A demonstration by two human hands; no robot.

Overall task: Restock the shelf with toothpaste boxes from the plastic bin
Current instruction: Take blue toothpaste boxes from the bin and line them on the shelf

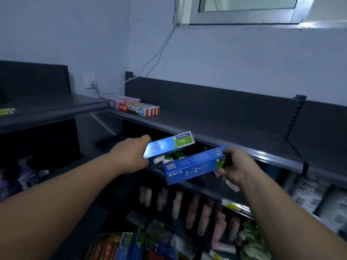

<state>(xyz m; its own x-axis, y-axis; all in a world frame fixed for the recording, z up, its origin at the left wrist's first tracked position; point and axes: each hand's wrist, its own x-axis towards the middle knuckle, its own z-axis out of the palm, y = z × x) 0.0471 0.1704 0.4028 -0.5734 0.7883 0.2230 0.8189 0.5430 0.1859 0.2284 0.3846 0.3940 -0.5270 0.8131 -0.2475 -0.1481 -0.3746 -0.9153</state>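
The left forearm, at lower left of the frame, and the right forearm, at lower right, are bare. The left hand and right hand are bare too.

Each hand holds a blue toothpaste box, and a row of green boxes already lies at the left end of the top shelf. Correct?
Not quite. The head view shows the boxes at the left end of the top shelf are red and white, not green. The left hand does hold the upper blue box, the right hand the lower blue box.
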